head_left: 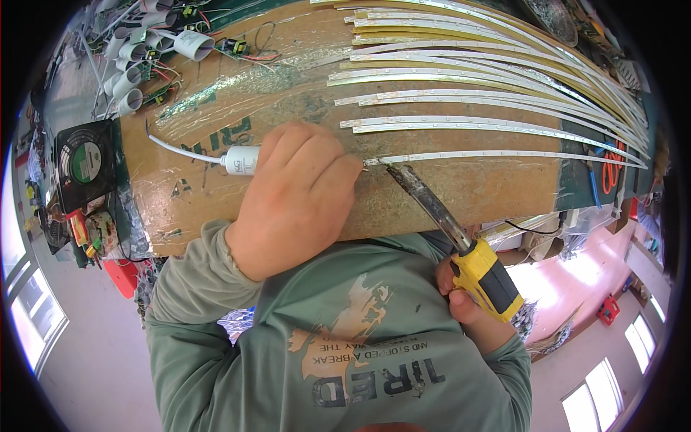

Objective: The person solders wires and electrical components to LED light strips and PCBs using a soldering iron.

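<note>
My left hand point(299, 189) is closed around a white cylindrical cap point(240, 160), from which a white cable point(180, 150) runs to the left. Its curled fingertips are close to the left end of the nearest white LED strip point(468, 155); whatever else they pinch is hidden behind the knuckles. A yellow-and-black soldering iron point(488, 279) is gripped in my right hand point(464, 302), low at the right of my body. The iron's dark, crusted tip point(400, 175) points up-left and sits right by that strip's end; I cannot tell whether they touch.
Several more LED strips point(446, 75) fan across a cardboard-covered bench point(302, 93). White caps with small circuit boards point(194, 45) pile up at the far left. A black fan point(85, 162) stands at the left edge. Orange-handled scissors point(613, 167) lie at the right.
</note>
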`<move>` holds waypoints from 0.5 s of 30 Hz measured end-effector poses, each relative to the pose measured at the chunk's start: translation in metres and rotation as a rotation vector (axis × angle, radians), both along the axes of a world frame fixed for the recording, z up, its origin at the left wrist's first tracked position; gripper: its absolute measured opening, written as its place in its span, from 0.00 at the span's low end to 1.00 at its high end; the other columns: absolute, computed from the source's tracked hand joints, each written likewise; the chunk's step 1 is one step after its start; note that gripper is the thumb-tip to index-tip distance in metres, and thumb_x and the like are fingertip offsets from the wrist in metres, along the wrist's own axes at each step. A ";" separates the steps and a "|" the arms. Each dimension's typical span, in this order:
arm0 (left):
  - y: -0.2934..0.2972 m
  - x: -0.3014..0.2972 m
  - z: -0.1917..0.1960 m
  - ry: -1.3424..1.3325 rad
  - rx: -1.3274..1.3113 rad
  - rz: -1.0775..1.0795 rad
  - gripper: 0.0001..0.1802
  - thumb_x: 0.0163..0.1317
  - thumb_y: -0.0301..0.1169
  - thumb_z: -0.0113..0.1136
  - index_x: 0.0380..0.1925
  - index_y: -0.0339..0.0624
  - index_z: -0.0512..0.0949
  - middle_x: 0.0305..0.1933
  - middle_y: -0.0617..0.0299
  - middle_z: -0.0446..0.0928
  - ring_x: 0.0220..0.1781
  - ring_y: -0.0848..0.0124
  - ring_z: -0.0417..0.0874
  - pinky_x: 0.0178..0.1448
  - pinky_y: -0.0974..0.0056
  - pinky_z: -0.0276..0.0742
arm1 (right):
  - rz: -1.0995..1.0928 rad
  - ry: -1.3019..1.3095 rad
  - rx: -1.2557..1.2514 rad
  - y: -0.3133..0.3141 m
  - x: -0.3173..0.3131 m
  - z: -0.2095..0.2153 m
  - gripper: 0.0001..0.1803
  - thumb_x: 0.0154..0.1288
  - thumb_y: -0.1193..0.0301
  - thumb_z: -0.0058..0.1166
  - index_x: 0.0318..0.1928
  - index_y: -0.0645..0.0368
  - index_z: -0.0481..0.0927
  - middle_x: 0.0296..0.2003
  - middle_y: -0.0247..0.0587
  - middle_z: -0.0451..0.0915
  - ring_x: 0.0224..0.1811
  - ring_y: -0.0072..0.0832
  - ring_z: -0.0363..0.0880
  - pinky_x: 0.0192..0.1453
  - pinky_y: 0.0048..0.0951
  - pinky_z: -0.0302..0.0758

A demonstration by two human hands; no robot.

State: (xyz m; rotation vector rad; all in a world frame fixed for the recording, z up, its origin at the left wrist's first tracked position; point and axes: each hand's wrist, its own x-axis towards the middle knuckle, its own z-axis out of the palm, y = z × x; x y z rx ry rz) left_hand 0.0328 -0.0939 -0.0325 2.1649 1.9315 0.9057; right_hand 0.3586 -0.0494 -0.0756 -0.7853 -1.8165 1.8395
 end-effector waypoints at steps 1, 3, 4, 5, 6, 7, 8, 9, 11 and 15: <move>0.000 0.000 0.000 -0.001 0.001 0.000 0.17 0.43 0.16 0.69 0.37 0.36 0.81 0.40 0.52 0.76 0.43 0.51 0.80 0.48 0.52 0.77 | -0.004 0.006 0.004 0.000 0.001 0.000 0.12 0.65 0.65 0.64 0.30 0.59 0.79 0.25 0.38 0.77 0.26 0.35 0.76 0.29 0.34 0.70; 0.000 0.000 -0.001 0.001 0.004 0.002 0.17 0.44 0.17 0.69 0.37 0.35 0.81 0.40 0.52 0.76 0.43 0.51 0.80 0.48 0.52 0.77 | 0.008 -0.009 -0.009 0.002 0.004 0.001 0.12 0.66 0.65 0.64 0.30 0.59 0.79 0.25 0.38 0.77 0.26 0.35 0.76 0.29 0.33 0.71; 0.000 0.000 -0.001 0.001 0.004 0.001 0.17 0.44 0.17 0.69 0.37 0.35 0.81 0.40 0.52 0.76 0.43 0.51 0.80 0.48 0.52 0.77 | 0.021 -0.024 -0.023 0.002 0.004 0.001 0.12 0.66 0.65 0.64 0.31 0.59 0.79 0.25 0.38 0.77 0.26 0.35 0.76 0.30 0.33 0.71; 0.000 0.000 -0.001 -0.001 0.000 0.001 0.16 0.44 0.17 0.69 0.37 0.35 0.81 0.40 0.52 0.76 0.44 0.51 0.80 0.48 0.51 0.77 | 0.020 -0.025 -0.022 0.002 0.005 0.001 0.12 0.66 0.65 0.64 0.31 0.59 0.79 0.25 0.38 0.77 0.26 0.35 0.76 0.30 0.33 0.71; 0.001 0.001 -0.001 -0.004 -0.005 0.000 0.16 0.45 0.17 0.69 0.37 0.35 0.81 0.40 0.52 0.76 0.44 0.51 0.80 0.48 0.51 0.77 | 0.003 -0.024 -0.023 0.001 0.005 0.001 0.12 0.66 0.65 0.64 0.31 0.59 0.79 0.25 0.37 0.77 0.25 0.35 0.75 0.30 0.32 0.70; 0.001 0.001 -0.001 -0.005 -0.003 -0.002 0.16 0.45 0.17 0.69 0.37 0.35 0.81 0.40 0.52 0.76 0.44 0.51 0.80 0.48 0.51 0.77 | -0.015 -0.024 -0.025 0.000 0.006 0.001 0.12 0.66 0.65 0.64 0.31 0.60 0.79 0.25 0.37 0.77 0.25 0.34 0.75 0.29 0.32 0.70; 0.001 0.000 0.000 -0.003 -0.009 -0.002 0.16 0.45 0.17 0.69 0.37 0.36 0.81 0.39 0.52 0.76 0.44 0.51 0.80 0.48 0.51 0.77 | -0.014 -0.023 -0.025 -0.001 0.007 0.000 0.12 0.66 0.65 0.64 0.31 0.60 0.79 0.25 0.37 0.77 0.25 0.34 0.75 0.29 0.32 0.70; 0.001 0.000 0.001 0.000 -0.014 -0.002 0.16 0.45 0.17 0.68 0.37 0.36 0.81 0.39 0.52 0.76 0.44 0.51 0.80 0.48 0.51 0.77 | -0.017 -0.012 -0.039 -0.001 0.008 -0.001 0.12 0.66 0.65 0.64 0.31 0.60 0.79 0.25 0.37 0.77 0.25 0.34 0.75 0.29 0.32 0.70; 0.000 0.000 0.002 0.003 -0.019 0.005 0.16 0.45 0.17 0.68 0.37 0.36 0.81 0.39 0.53 0.76 0.43 0.51 0.80 0.48 0.52 0.77 | -0.019 -0.001 -0.054 -0.001 0.008 -0.001 0.12 0.66 0.65 0.64 0.31 0.60 0.79 0.25 0.37 0.77 0.25 0.34 0.75 0.29 0.32 0.70; 0.001 0.001 0.000 0.005 -0.025 0.010 0.15 0.46 0.17 0.68 0.37 0.37 0.81 0.39 0.53 0.76 0.43 0.52 0.80 0.48 0.52 0.77 | -0.023 0.003 -0.049 -0.001 0.004 0.002 0.13 0.66 0.65 0.64 0.31 0.60 0.79 0.25 0.37 0.77 0.25 0.34 0.75 0.29 0.32 0.70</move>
